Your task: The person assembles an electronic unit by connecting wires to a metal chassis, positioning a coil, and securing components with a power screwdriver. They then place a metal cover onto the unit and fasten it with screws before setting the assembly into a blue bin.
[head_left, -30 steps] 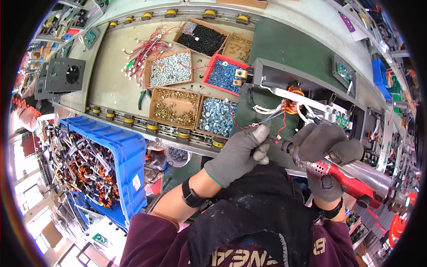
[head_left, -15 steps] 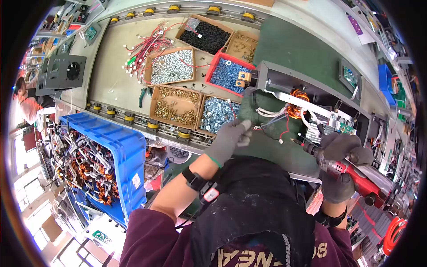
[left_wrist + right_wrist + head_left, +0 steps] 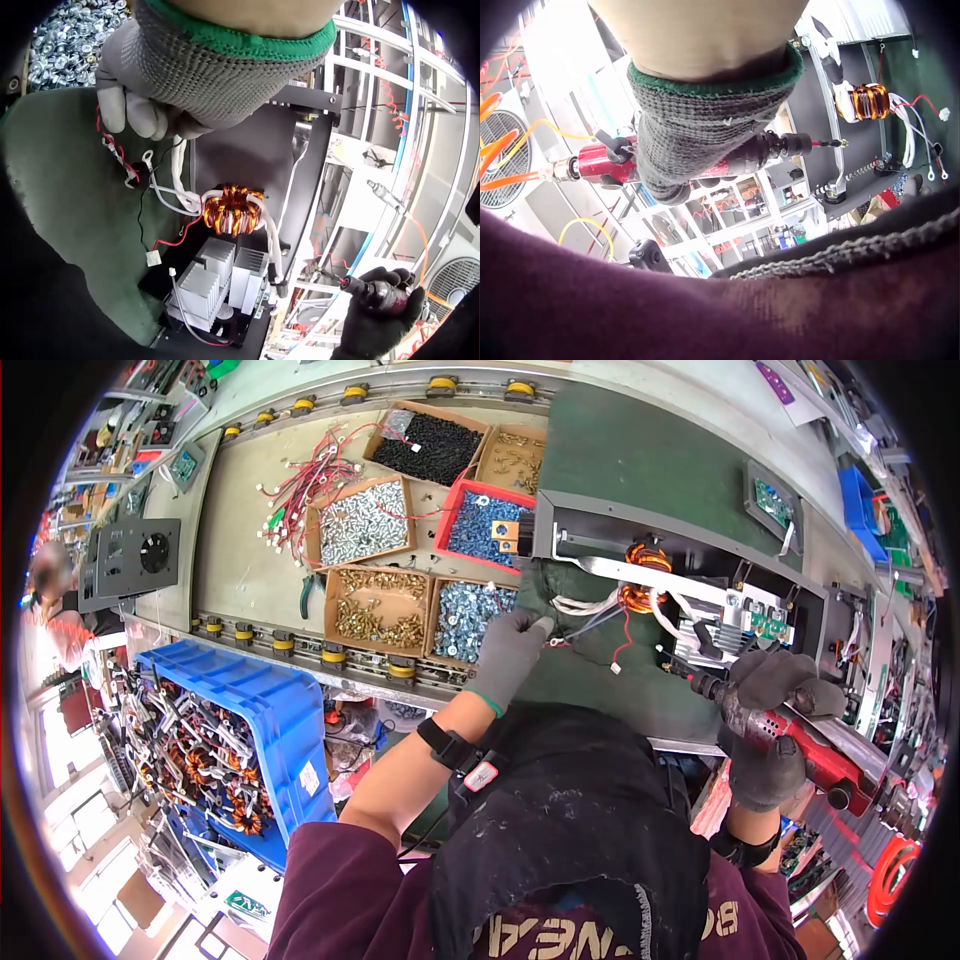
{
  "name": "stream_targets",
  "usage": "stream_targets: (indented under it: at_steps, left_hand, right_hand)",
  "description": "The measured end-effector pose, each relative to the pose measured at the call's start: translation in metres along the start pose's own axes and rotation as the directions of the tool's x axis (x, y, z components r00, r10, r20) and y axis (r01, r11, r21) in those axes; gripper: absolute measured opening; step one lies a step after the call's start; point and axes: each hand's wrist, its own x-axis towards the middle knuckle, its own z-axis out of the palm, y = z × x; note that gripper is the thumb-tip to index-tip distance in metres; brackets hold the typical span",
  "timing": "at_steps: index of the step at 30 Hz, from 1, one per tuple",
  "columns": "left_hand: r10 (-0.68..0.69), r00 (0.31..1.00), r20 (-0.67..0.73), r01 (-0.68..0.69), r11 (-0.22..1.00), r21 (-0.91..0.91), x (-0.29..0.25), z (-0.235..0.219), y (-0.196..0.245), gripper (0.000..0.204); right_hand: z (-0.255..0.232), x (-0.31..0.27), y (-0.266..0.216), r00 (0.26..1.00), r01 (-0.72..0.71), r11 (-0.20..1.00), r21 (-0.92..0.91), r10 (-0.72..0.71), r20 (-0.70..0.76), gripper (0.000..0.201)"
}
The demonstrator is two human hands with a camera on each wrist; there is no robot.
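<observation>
Tabletop, carrying one grey housing beside six boxes of fasteners — five cardboard, one red. One red power tool, its body gripped by the curled fingers of the right hand. Left hand: fingers bent beside one red lead — whether pinching it, cannot be told. Within the housing: three finned heat sinks, one copper-wound coil.

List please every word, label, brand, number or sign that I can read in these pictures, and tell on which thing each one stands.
No whole word can be read with certainty.
Pale letters on the purple top: partly covered by the black garment.
White label on the blue crate: too small.
Red-edged sticker at the left wrist: too small.
Red driver: no readable brand.
</observation>
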Motion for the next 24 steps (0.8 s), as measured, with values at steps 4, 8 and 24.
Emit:
stream_targets:
  at_steps: [4,8,24]
  left_hand:
    - [0.12,0.992,-0.038,-0.104,0.949,0.296,-0.012,0.021,0.009,0.024]
    - [0.188,0.981,0.056,-0.186,0.982,-0.039,-0.021,0.066,0.04,0.029]
    - [0.347,0.935,-0.071,-0.347,0.853,-0.389,-0.123,-0.016,0.077,0.018]
  right_hand:
    - [-0.009,0.0,-0.002,0.999,0.006,1.0,0.015,-0.007,0.044,0.037]
    - [-0.012,-0.001,-0.004,1.0,0.003,1.0,-0.014,-0.004,-0.022,0.039]
    - [-0.036,-0.007,-0.009,0.999,0.005,1.0,0.003,-0.005,-0.031,0.044]
